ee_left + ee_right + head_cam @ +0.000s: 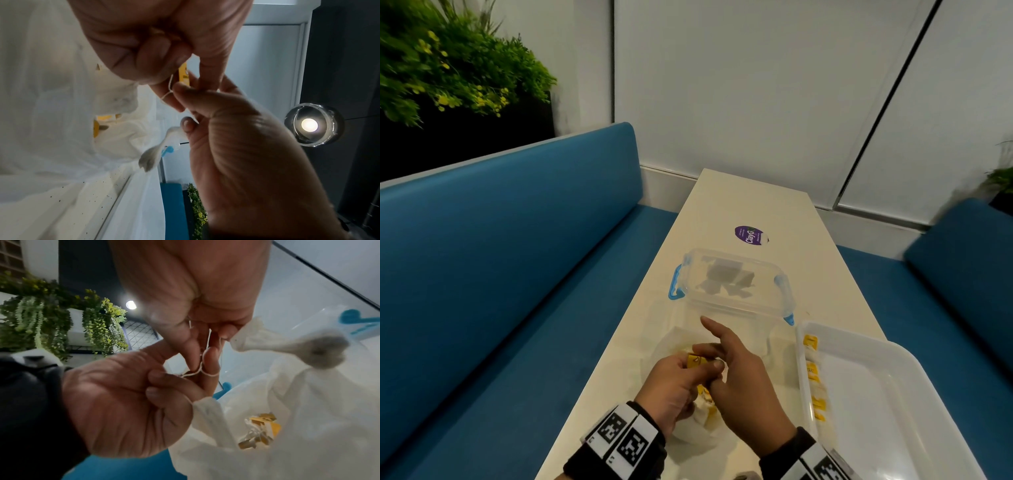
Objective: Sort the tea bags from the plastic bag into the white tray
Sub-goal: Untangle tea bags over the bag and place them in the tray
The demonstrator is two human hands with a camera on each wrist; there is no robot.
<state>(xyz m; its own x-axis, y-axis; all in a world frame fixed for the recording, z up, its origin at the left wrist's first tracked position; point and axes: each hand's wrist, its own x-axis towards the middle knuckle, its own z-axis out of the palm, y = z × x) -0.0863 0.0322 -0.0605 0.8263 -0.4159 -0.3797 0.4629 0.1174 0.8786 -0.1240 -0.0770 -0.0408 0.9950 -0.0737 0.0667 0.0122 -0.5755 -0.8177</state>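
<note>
Purple "ClayG" sticker (pixel 751 235), yellow tea-bag tags (pixel 810 342)

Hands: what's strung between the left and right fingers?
A thin white string, pinched by the left hand and looped round a finger of the right hand. Clear in the right wrist view; hidden in the head view.

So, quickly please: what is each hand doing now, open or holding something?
Left hand: pinches the tea bag string.
Right hand: pinches the same string, index finger straight; a tea bag hangs from it.
</note>
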